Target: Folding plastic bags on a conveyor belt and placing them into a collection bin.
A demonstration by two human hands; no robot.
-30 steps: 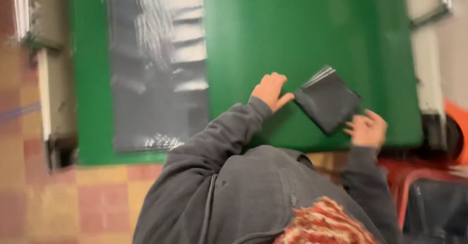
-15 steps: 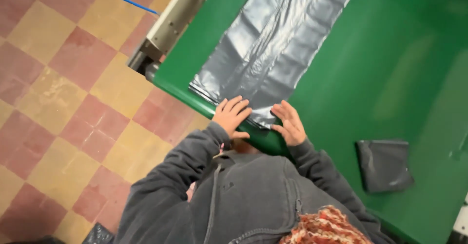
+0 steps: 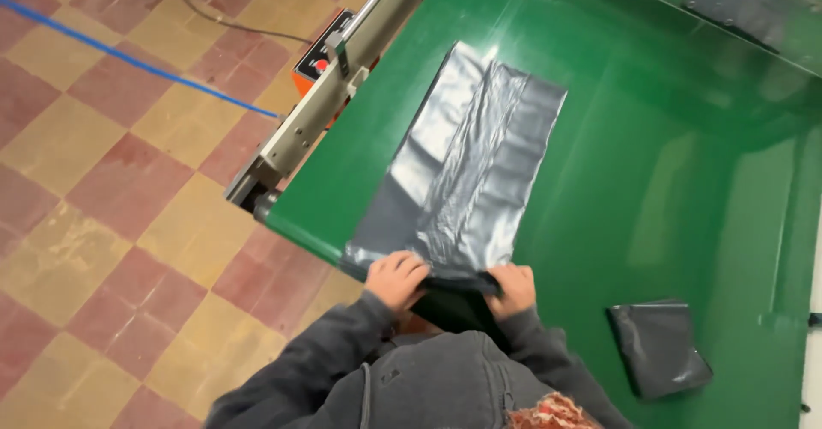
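- Our left hand and right hand both pinch the near edge of the grey plastic bag.
- The bag lies flat and long on the green belt.
- A folded grey bag rests apart, near our right hand.

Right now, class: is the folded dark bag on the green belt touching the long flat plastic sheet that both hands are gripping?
Apart. The head view shows bare green belt between the folded bag and the flat sheet, whose near edge the left hand and right hand grip.
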